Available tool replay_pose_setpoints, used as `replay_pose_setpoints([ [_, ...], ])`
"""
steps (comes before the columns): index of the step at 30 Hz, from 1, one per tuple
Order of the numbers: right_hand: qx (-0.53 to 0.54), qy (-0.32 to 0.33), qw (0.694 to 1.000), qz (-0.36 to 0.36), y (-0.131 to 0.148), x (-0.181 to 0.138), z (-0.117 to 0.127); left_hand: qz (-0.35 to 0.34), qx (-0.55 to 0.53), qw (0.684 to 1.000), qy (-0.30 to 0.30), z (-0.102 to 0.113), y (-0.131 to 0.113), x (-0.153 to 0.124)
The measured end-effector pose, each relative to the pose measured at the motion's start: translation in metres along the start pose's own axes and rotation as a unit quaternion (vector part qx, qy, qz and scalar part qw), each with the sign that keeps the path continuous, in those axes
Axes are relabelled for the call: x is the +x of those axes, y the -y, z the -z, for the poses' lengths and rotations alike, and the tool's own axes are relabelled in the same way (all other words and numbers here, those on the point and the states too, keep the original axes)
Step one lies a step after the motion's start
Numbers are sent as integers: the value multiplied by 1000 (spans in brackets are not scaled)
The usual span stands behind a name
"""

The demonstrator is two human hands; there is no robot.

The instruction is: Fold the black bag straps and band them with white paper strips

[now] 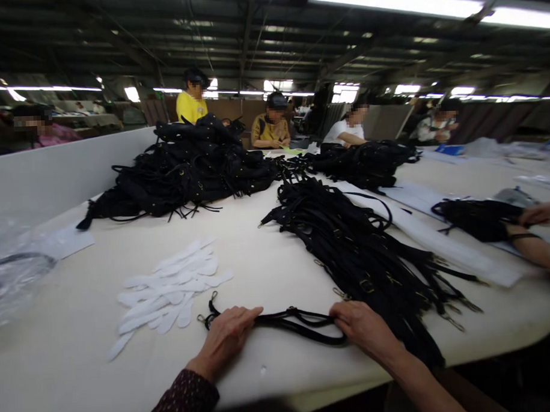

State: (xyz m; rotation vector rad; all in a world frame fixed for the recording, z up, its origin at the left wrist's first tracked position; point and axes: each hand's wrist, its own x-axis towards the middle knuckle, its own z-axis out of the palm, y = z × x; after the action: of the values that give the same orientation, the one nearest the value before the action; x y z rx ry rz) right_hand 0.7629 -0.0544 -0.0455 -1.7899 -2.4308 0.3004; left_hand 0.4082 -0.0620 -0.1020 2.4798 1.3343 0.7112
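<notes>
A black strap (301,331) with metal clips lies folded in loops across the near part of the table, stretched between my two hands. My left hand (232,333) is closed over its left part, and the clip ends stick out beyond the fingers. At the right loop, my right hand (363,323) pinches the strap between thumb and fingers. Just right of that hand lies a long pile of black straps (348,245) with brass-coloured buckles and clips. White strip-shaped pieces (170,291) are spread in a loose heap beyond my left hand.
Large heaps of black bags (196,166) stand farther back, with another black heap (363,161) to their right. Clear plastic (16,275) lies at the left. A co-worker's hands (535,227) hold a black item (478,217) at the right. Several people sit or stand behind the table.
</notes>
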Motion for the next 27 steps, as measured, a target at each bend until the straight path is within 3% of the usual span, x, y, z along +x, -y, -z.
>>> replay_pose_setpoints([
  [5, 24, -5, 1000, -19, 9, -4, 4, 5, 7, 1000, -9, -4, 0, 0],
  [8, 61, -31, 998, 11, 30, 0, 0, 10, 8, 1000, -5, -4, -3, 0],
  [14, 52, -11, 997, 61, 84, 23, -29, 23, 4, 1000, 11, -1, -4, -1],
  [19, 6, -8, 999, 37, 95, 26, -39, 75, -5, 997, -10, 2, -2, -2],
  [23, 22, 31, 991, 129, 80, 29, -22, 88, -10, 996, -8, 3, 2, -1],
  [27, -58, 28, 960, 272, 57, 49, -2, 86, -10, 996, 5, 4, 4, -1],
])
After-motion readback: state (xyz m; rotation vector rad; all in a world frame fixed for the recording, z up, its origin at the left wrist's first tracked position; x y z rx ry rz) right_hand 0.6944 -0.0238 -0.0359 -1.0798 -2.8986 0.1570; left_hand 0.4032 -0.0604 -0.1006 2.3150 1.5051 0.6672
